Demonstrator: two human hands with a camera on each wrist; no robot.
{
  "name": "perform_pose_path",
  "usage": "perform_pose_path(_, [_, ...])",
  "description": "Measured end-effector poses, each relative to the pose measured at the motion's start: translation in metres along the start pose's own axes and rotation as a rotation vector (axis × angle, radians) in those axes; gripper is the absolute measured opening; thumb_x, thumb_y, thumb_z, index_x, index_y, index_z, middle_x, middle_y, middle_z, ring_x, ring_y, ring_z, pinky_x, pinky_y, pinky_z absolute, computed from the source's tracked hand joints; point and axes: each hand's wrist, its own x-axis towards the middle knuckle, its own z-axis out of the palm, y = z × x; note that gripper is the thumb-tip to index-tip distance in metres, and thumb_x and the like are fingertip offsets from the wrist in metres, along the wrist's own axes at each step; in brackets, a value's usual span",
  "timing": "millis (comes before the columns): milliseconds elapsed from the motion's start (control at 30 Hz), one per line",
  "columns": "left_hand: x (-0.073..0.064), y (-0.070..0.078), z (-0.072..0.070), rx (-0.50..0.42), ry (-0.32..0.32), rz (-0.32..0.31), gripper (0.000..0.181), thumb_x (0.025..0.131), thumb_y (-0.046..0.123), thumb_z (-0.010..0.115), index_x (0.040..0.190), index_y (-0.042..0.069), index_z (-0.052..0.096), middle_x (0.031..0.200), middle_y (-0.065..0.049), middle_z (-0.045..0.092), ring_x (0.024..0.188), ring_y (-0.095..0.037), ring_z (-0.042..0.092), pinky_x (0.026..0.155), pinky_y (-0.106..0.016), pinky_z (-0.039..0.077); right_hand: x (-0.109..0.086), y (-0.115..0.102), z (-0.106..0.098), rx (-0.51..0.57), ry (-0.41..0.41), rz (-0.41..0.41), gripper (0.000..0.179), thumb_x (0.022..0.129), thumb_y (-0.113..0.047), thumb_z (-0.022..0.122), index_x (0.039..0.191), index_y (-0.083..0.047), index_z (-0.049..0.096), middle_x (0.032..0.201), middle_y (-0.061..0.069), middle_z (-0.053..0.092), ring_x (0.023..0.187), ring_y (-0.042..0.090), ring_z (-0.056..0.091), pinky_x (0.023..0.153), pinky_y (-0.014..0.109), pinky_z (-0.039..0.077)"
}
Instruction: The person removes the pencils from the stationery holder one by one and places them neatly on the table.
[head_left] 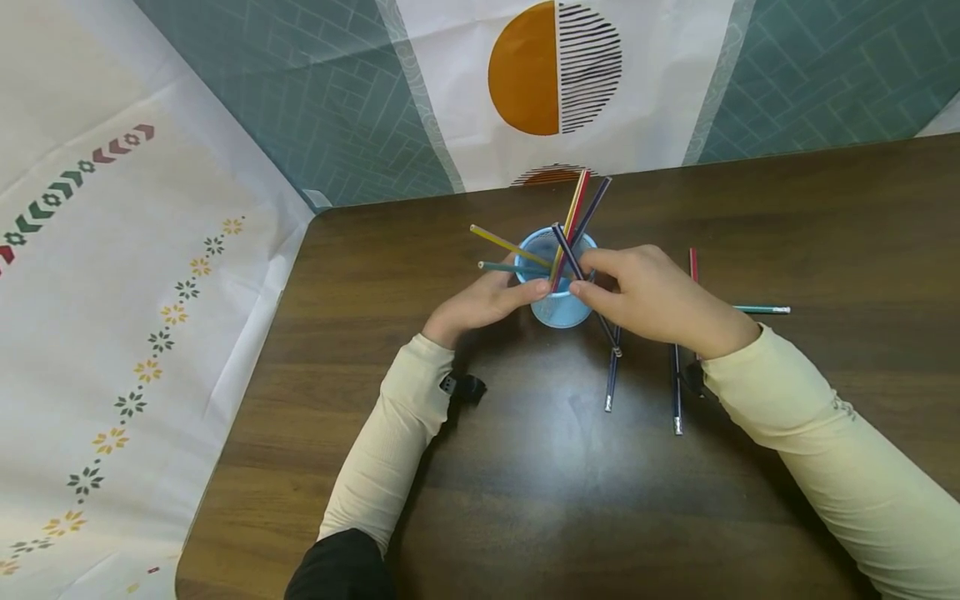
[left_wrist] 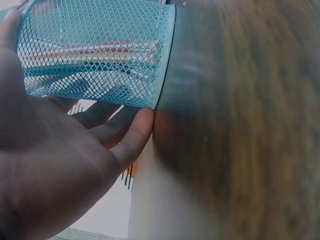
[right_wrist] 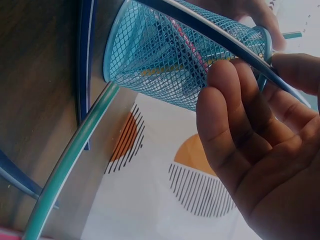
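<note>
A light blue mesh pencil cup (head_left: 564, 313) stands upright near the table's back edge. My left hand (head_left: 483, 302) holds it from the left, thumb near the rim and fingers along the mesh (left_wrist: 95, 55) side. Between the thumb and fingers of my right hand (head_left: 656, 292) is a dark blue pencil (right_wrist: 225, 41), pinched slantwise at the cup's right side. Its silver eraser end points down towards the table, outside the cup. Inside the cup lean a yellow pencil (head_left: 498, 239), a teal pencil (head_left: 498, 267), a red pencil (head_left: 581, 192) and another dark pencil (head_left: 597, 200), among others.
Right of the cup, loose pencils lie on the wooden table (head_left: 525, 492): a dark blue one (head_left: 611, 387), another dark blue one (head_left: 677, 404), a teal one (head_left: 768, 309) and a red one (head_left: 693, 262), partly hidden by my right arm. Patterned cloth (head_left: 652, 75) hangs behind.
</note>
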Motion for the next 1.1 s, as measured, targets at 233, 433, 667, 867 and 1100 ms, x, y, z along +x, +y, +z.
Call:
perform_pose_path(233, [0.0011,-0.0009,-0.0003,-0.003,-0.006,0.021,0.120,0.078,0.088,0.052,0.157,0.003,0.022,0.151,-0.015,0.037,0.134,-0.021,0.043,0.109,-0.037,0.038,0.0007,0.0004,-0.0001,0.007,-0.008,0.004,0.014,0.102,-0.024,0.064,0.102,-0.010,0.065,0.066,-0.003,0.052,0.060,0.016,0.047,0.057,0.035,0.039])
perform_pose_path(433, [0.0003,-0.0011,0.0000,-0.006,-0.006,0.001,0.125,0.074,0.091,0.051,0.158,0.004,0.020,0.152,-0.015,0.037,0.134,-0.022,0.043,0.109,-0.039,0.038,0.0009,0.0009,0.0007,0.008,-0.008,0.006,0.015,0.102,-0.024,0.064,0.104,-0.010,0.065,0.067,-0.003,0.053,0.060,0.015,0.047,0.056,0.035,0.039])
perform_pose_path(667, [0.0004,-0.0023,-0.0019,0.010,-0.002,-0.006,0.127,0.072,0.093,0.049,0.157,0.004,0.020,0.151,-0.014,0.037,0.133,-0.022,0.044,0.109,-0.037,0.039,0.0023,0.0002,0.0005,0.008,-0.014,0.008,0.016,0.102,-0.025,0.064,0.107,-0.010,0.066,0.067,-0.003,0.053,0.060,0.015,0.047,0.056,0.035,0.038])
perform_pose_path(867, [0.0012,-0.0002,-0.0028,0.016,0.002,-0.001,0.126,0.073,0.093,0.050,0.158,0.004,0.020,0.152,-0.014,0.037,0.133,-0.022,0.044,0.109,-0.037,0.038,0.0025,-0.0009,-0.0009,0.003,-0.017,0.030,0.014,0.102,-0.024,0.064,0.106,-0.011,0.066,0.066,-0.002,0.053,0.059,0.016,0.046,0.056,0.035,0.038])
perform_pose_path(1100, [0.0021,-0.0022,-0.0022,0.015,0.001,-0.027,0.130,0.070,0.095,0.049,0.157,0.004,0.020,0.151,-0.015,0.039,0.133,-0.022,0.045,0.108,-0.036,0.039,0.0026,-0.0001,0.0000,-0.015,-0.022,0.045,0.013,0.101,-0.021,0.064,0.106,-0.009,0.065,0.066,0.000,0.052,0.059,0.018,0.047,0.056,0.036,0.039])
